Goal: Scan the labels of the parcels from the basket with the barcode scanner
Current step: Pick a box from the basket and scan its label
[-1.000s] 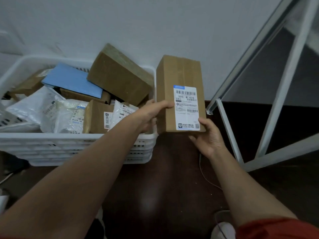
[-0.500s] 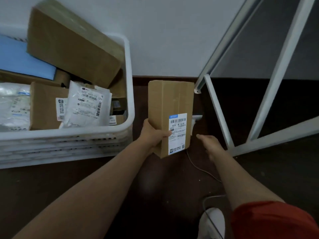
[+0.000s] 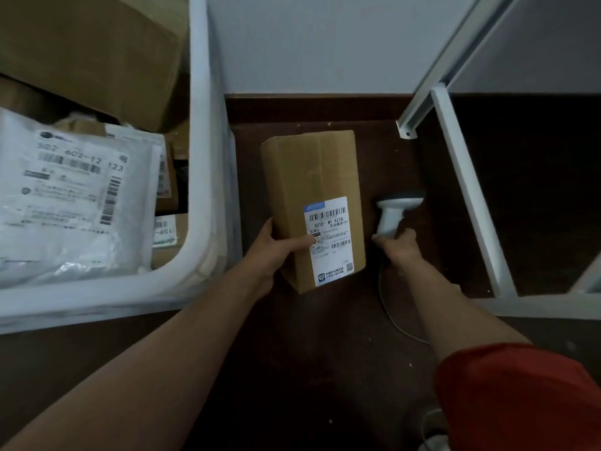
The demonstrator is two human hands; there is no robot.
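Note:
My left hand (image 3: 276, 253) holds a brown cardboard parcel (image 3: 310, 177) by its lower left side, thumb lying on the white shipping label (image 3: 331, 239), which faces up. The parcel sits low over the dark floor, right of the white plastic basket (image 3: 201, 92). My right hand (image 3: 398, 249) is closed around the handle of a white barcode scanner (image 3: 392, 213) that lies on the floor just right of the parcel, its head pointing away from me. The scanner's cable (image 3: 395, 312) trails back along my right forearm.
The basket holds several parcels: a large brown box (image 3: 91, 50), a white poly bag with a label (image 3: 71, 196) and smaller boxes beneath. A white metal frame (image 3: 468, 196) stands on the floor at the right. A white wall rises behind.
The parcel has come down from beside the basket rim to near the floor. My right hand let go of it, reached right and closed on the scanner's handle. The view has tilted downward.

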